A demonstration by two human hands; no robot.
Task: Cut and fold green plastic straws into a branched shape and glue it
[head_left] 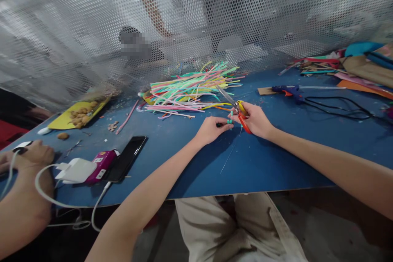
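My left hand (211, 130) is closed in a pinch on a small teal piece of pipe cleaner (229, 121) above the blue table. Scissors (245, 120) with orange and yellow handles rest in my right hand (257, 119), its fingers wrapped round them. The blades point up and left, towards a heap of pastel pipe cleaners (184, 90). My right fingertips are close to the teal piece; whether they also grip it is hard to make out. A thin wire-like strand (229, 157) lies on the table below my hands.
A glue gun (288, 91) with a black cord lies right. To the left are a phone (127, 159), a white charger (76, 170), a yellow tray (66, 119) of small brown pieces and another person's hand (33, 155). A perforated metal screen (190, 20) bounds the back.
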